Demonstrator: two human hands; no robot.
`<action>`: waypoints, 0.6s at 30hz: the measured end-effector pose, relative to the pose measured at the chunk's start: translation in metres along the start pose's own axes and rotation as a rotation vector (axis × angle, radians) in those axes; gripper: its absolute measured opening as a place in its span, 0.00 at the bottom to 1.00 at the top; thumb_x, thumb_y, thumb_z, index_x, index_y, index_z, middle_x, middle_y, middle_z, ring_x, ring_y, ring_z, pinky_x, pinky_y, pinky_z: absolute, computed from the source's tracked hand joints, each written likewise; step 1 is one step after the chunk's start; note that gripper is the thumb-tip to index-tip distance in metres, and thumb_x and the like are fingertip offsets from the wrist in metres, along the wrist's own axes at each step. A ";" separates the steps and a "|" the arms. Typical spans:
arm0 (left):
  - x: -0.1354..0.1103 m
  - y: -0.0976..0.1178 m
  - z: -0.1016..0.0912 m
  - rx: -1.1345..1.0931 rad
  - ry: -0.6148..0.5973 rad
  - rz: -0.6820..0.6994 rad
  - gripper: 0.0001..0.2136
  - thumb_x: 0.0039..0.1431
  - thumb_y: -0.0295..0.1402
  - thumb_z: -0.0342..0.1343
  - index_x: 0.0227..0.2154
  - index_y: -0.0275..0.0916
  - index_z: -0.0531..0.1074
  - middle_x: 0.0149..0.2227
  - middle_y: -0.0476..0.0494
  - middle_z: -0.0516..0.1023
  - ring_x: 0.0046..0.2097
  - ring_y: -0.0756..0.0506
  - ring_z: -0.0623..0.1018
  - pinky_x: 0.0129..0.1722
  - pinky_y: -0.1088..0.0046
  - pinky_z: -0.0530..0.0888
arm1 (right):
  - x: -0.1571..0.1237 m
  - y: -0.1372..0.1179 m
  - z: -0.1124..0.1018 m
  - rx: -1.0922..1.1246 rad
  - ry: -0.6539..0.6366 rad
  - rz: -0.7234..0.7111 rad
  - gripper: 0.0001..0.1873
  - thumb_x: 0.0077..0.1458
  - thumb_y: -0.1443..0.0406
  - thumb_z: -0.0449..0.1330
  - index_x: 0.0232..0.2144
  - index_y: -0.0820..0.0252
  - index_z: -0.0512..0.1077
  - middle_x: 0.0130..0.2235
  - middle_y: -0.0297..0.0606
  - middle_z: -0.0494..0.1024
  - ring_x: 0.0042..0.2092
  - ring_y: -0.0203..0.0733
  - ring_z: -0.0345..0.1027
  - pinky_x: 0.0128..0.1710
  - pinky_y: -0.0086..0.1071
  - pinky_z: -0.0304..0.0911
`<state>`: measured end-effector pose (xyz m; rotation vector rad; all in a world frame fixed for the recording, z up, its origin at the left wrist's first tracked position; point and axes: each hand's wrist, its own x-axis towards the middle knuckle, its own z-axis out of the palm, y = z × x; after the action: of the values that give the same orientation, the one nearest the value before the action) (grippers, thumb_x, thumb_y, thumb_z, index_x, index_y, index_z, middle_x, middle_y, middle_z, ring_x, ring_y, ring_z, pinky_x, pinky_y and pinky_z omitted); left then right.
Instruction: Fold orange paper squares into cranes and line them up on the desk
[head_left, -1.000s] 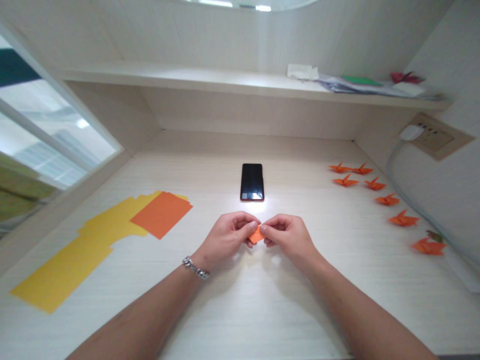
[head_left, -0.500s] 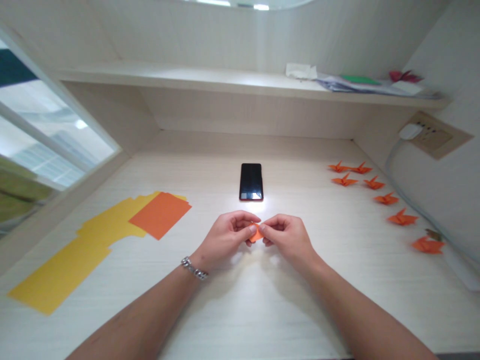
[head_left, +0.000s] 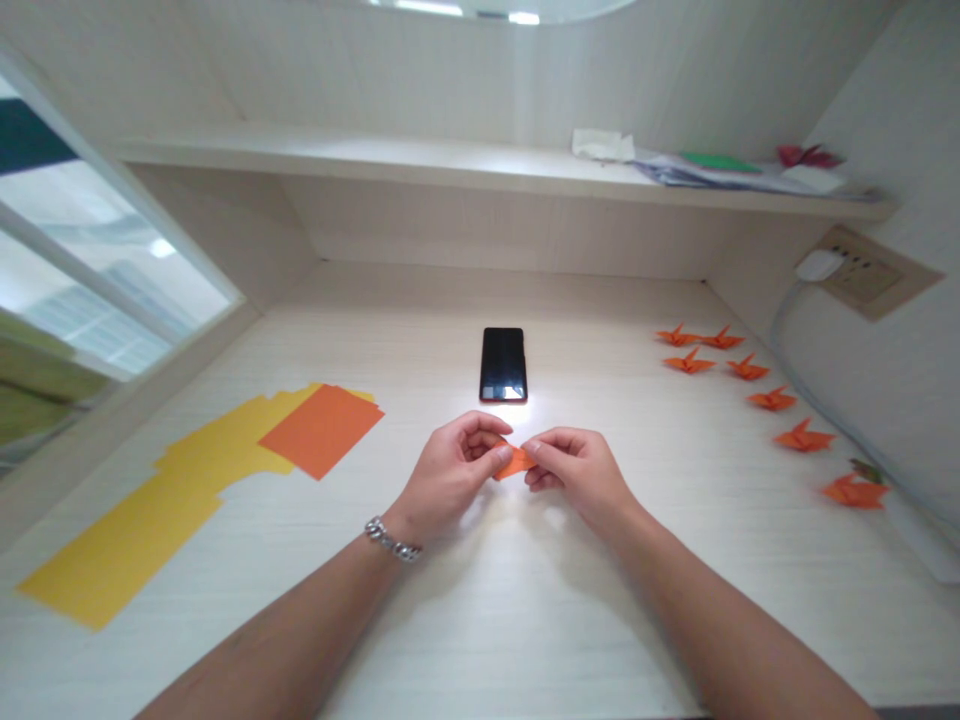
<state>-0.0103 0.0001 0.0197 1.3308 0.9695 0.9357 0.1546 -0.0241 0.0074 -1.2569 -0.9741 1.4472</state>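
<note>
Between my two hands is a small folded piece of orange paper (head_left: 514, 463), a few layers thick by its look. My left hand (head_left: 454, 465) pinches its left side between thumb and fingers; a silver chain bracelet (head_left: 392, 540) circles that wrist. At the paper's right side, my right hand (head_left: 576, 466) grips it with the thumb on top. Fingers cover part of the folds. Just beyond the hands lies a black phone (head_left: 503, 364), screen up.
Yellow sheets (head_left: 124, 545) fan out at left, with orange square sheets (head_left: 322, 432) on top. Several orange paper cranes (head_left: 804, 436) line the right side near a cable (head_left: 821, 405) plugged into a wall socket (head_left: 870, 272). Papers (head_left: 697, 170) rest on the shelf (head_left: 450, 165).
My left fingers have lifted and loosened slightly, and my right thumb has shifted a little right. More of the orange paper shows between the hands.
</note>
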 end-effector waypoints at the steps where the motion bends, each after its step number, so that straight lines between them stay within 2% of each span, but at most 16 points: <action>1: 0.000 0.001 0.000 0.003 0.006 -0.001 0.10 0.50 0.30 0.62 0.35 0.34 0.70 0.28 0.46 0.75 0.29 0.50 0.75 0.30 0.75 0.72 | 0.001 0.000 -0.001 0.015 -0.003 0.006 0.13 0.41 0.59 0.68 0.26 0.64 0.76 0.22 0.36 0.77 0.22 0.35 0.69 0.25 0.29 0.68; 11: 0.000 0.001 -0.001 0.007 0.018 -0.003 0.10 0.50 0.28 0.61 0.35 0.34 0.69 0.28 0.48 0.73 0.29 0.50 0.74 0.29 0.75 0.71 | -0.002 -0.003 0.000 -0.120 -0.001 -0.141 0.11 0.44 0.61 0.66 0.29 0.64 0.76 0.22 0.36 0.77 0.23 0.35 0.70 0.26 0.31 0.68; 18: 0.000 0.001 -0.001 0.033 -0.011 0.004 0.09 0.51 0.28 0.60 0.35 0.34 0.70 0.27 0.47 0.73 0.29 0.50 0.74 0.29 0.75 0.71 | 0.000 0.002 -0.003 -0.138 -0.007 -0.168 0.10 0.45 0.62 0.65 0.30 0.64 0.76 0.25 0.37 0.78 0.25 0.37 0.71 0.28 0.31 0.69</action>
<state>-0.0109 0.0001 0.0204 1.3651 0.9782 0.9185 0.1570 -0.0250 0.0053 -1.2366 -1.1725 1.2730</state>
